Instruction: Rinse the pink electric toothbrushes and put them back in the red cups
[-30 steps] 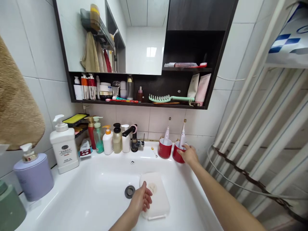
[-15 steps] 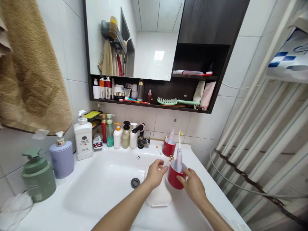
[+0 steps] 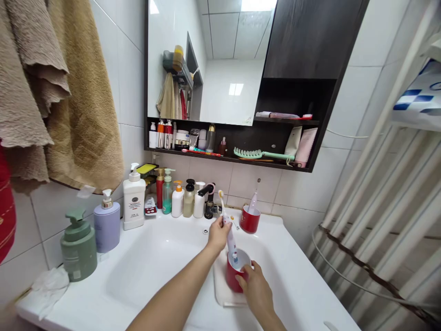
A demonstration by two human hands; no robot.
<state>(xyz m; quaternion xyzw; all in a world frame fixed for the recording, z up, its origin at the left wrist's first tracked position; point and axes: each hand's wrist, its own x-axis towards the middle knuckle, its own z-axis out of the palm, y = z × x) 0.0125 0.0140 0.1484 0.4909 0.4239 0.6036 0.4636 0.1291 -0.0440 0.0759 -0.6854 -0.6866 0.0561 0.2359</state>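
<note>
My right hand point(image 3: 254, 290) is wrapped round a red cup point(image 3: 234, 276), held over a white flat lid-like tray point(image 3: 222, 290) that lies in the sink. My left hand point(image 3: 218, 233) pinches the neck of an electric toothbrush point(image 3: 230, 239) whose lower end stands inside that cup, tilted to the left. A second red cup point(image 3: 250, 219) with another toothbrush in it stands at the back of the basin.
The white sink point(image 3: 151, 262) has a black tap point(image 3: 209, 202) and a row of bottles behind it. A white pump bottle point(image 3: 134, 200), a lilac one point(image 3: 107, 223) and a green one point(image 3: 79, 248) stand left. Towels point(image 3: 62, 101) hang above.
My right hand brought the red cup from the back of the basin to the front over the white tray. My left hand left the tray and took hold of the toothbrush.
</note>
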